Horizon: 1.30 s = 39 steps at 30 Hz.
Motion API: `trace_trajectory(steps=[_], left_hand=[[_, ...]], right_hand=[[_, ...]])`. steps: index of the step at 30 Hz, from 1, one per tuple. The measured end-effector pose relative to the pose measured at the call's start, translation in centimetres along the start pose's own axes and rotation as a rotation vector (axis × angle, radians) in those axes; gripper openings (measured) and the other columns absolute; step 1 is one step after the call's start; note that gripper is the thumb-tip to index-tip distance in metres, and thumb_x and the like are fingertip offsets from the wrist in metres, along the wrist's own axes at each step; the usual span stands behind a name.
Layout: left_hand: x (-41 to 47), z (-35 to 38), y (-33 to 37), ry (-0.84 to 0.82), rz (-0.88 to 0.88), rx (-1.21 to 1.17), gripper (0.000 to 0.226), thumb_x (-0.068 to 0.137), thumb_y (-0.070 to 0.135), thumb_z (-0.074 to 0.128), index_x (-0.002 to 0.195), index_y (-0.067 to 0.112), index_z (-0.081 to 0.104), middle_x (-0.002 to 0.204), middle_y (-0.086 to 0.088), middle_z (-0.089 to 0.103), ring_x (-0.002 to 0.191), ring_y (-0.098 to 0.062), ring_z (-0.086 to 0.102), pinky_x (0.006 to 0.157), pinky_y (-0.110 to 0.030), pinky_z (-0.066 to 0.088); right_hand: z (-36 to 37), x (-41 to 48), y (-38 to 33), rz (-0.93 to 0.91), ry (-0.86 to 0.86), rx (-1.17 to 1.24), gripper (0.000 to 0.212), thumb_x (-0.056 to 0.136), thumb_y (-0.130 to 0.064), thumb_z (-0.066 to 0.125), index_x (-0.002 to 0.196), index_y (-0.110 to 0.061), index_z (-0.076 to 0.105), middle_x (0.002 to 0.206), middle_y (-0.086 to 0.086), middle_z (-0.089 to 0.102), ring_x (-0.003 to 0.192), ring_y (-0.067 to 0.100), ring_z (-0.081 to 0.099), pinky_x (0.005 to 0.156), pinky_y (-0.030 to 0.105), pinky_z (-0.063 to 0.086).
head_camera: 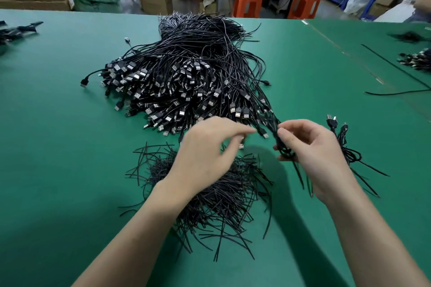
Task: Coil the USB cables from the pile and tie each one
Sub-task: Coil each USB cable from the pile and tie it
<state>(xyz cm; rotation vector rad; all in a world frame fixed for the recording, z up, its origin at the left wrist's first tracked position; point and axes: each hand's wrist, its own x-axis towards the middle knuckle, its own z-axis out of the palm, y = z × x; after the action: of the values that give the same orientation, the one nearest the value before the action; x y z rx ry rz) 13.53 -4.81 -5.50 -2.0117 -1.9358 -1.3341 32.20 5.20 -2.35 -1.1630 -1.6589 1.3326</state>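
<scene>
- Far to the left of the pile, at the table's edge, lies a small bunch of black cables (16, 30).
- The green table (58, 135) holds everything.
- The big pile of USB cables (186, 72) sits in the middle of the table — plugs fanned toward the person, thin ends pointing away.
- Just in front of the pile lies a heap of short black ties (210, 196).
- The left hand (205, 154) is over that heap, at the pile's near edge. Its fingers reach out to a plug (263, 133). The hand is blurry, so I cannot tell if its grip pinches the plug.
- At the pile's near right corner, the right hand (312, 154) has its grip curled round a looped cable (283, 149) — the cable runs up into the pile.
- Right of the pile, just past the right hand, a bundled cable (345, 147) lies on the table.
- Far right of the pile sit more cables (417, 60).
</scene>
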Motion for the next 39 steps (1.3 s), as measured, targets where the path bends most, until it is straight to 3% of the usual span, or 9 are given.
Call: trace_trajectory(steps=[5, 11, 16, 19, 24, 29, 32, 35, 39], left_hand=[[4.9, -0.1, -5.1, 0.016, -0.332, 0.318, 0.031, 0.103, 0.026, 0.059, 0.132, 0.018, 0.066, 0.124, 0.0, 0.066, 0.102, -0.015, 0.065, 0.087, -0.032, 0.053], [9.4, 1.5, -8.9, -0.14, -0.464, 0.494, 0.033, 0.105, 0.036, 0.059, 0.125, 0.013, 0.069, 0.121, -0.008, 0.064, 0.108, -0.031, 0.065, 0.084, -0.041, 0.052], [10.7, 1.3, -9.4, -0.103, -0.537, 0.428, 0.021, 0.097, 0.041, 0.071, 0.1, 0.021, 0.075, 0.094, 0.004, 0.072, 0.097, -0.023, 0.068, 0.079, -0.034, 0.052], [10.4, -0.1, -7.8, -0.051, -0.576, 0.305, 0.014, 0.097, 0.038, 0.071, 0.093, 0.026, 0.075, 0.081, 0.011, 0.069, 0.088, -0.017, 0.068, 0.076, -0.032, 0.052], [7.0, -3.3, -1.6, -0.048, -0.543, -0.209, 0.012, 0.095, 0.028, 0.073, 0.084, 0.024, 0.076, 0.077, 0.003, 0.077, 0.068, -0.009, 0.067, 0.062, -0.019, 0.055], [2.8, -4.4, 4.0, -0.246, -0.471, -0.336, 0.01, 0.088, 0.02, 0.08, 0.078, 0.022, 0.077, 0.067, 0.012, 0.072, 0.059, 0.002, 0.057, 0.059, -0.015, 0.046], [1.5, -5.4, 6.2, -0.521, -0.381, -0.378, 0.009, 0.087, 0.022, 0.082, 0.079, 0.022, 0.08, 0.07, 0.013, 0.075, 0.06, 0.005, 0.062, 0.061, -0.011, 0.048], [1.0, -5.3, 6.5, -0.539, -0.335, -0.129, 0.009, 0.084, 0.042, 0.082, 0.085, 0.033, 0.081, 0.074, 0.022, 0.074, 0.069, 0.005, 0.069, 0.075, -0.024, 0.059], [1.3, -6.6, 4.8, -0.561, -0.314, 0.052, 0.025, 0.078, 0.062, 0.072, 0.088, 0.041, 0.08, 0.077, 0.029, 0.071, 0.078, 0.005, 0.068, 0.076, -0.026, 0.056]], right_hand=[[-2.5, 3.0, 0.4, -0.098, 0.108, -0.866, 0.023, 0.1, -0.017, 0.061, 0.12, -0.008, 0.067, 0.121, 0.007, 0.062, 0.106, 0.028, 0.064, 0.095, 0.038, 0.047], [-0.8, 1.1, 0.4, -0.109, -0.023, -0.967, 0.045, 0.101, -0.034, 0.059, 0.138, -0.01, 0.056, 0.149, 0.008, 0.042, 0.139, 0.025, 0.043, 0.113, 0.039, 0.035], [1.3, -0.3, 0.8, -0.197, -0.158, -0.764, 0.031, 0.099, -0.039, 0.061, 0.126, -0.024, 0.063, 0.122, -0.014, 0.047, 0.109, 0.003, 0.046, 0.096, 0.023, 0.035], [1.5, -0.5, 1.1, -0.19, -0.17, -0.559, 0.021, 0.1, -0.04, 0.058, 0.114, -0.028, 0.069, 0.116, -0.018, 0.061, 0.106, -0.002, 0.055, 0.102, 0.029, 0.045], [2.0, -0.5, 0.6, 0.221, -0.351, 0.312, 0.05, 0.107, -0.046, 0.038, 0.117, -0.012, 0.072, 0.113, 0.004, 0.077, 0.111, 0.017, 0.071, 0.101, 0.039, 0.055], [2.9, -0.1, -1.5, 0.465, -0.526, 0.702, 0.074, 0.104, -0.059, 0.03, 0.131, 0.004, 0.058, 0.121, 0.023, 0.071, 0.116, 0.032, 0.069, 0.095, 0.039, 0.059], [3.5, 0.2, -2.7, 0.528, -0.458, 0.837, 0.062, 0.107, -0.049, 0.036, 0.116, 0.004, 0.066, 0.092, 0.014, 0.076, 0.084, 0.023, 0.075, 0.075, 0.032, 0.064], [3.3, 0.3, -3.5, 0.561, -0.411, 0.959, 0.044, 0.108, -0.037, 0.04, 0.112, -0.002, 0.067, 0.064, -0.003, 0.057, 0.051, 0.009, 0.056, 0.045, 0.02, 0.049], [2.4, -0.2, -4.1, 0.511, -0.413, 0.938, 0.035, 0.108, -0.035, 0.043, 0.089, -0.014, 0.063, 0.053, -0.01, 0.027, 0.037, 0.003, 0.026, 0.031, 0.015, 0.021]])
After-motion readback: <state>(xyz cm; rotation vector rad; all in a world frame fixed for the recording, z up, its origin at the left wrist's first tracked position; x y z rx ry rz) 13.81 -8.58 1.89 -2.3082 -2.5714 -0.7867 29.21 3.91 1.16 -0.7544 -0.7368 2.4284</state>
